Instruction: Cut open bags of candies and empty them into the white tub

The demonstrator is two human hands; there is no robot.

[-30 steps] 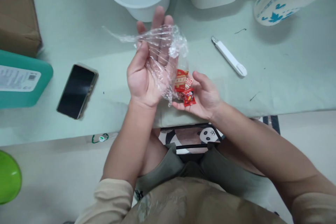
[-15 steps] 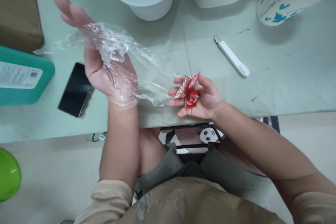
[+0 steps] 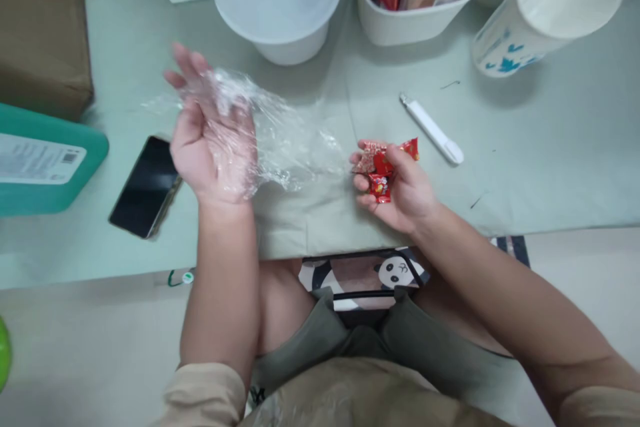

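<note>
The left hand (image 3: 213, 147) lies open, clear plastic wrap (image 3: 270, 137) draped over it. The right hand (image 3: 400, 190) grips red candies (image 3: 383, 167); their print is unreadable.

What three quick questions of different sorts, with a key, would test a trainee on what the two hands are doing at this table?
1. True or false: the right hand holds the red candy packets.
2. Which thing clings to the left hand? A the clear plastic bag; B the black phone; C the white cutter.
3. Fill in: the tub of red packets stands between the empty white bowl and the ____ printed with blue leaves.

Key: 1 true; 2 A; 3 paper cup.
</note>
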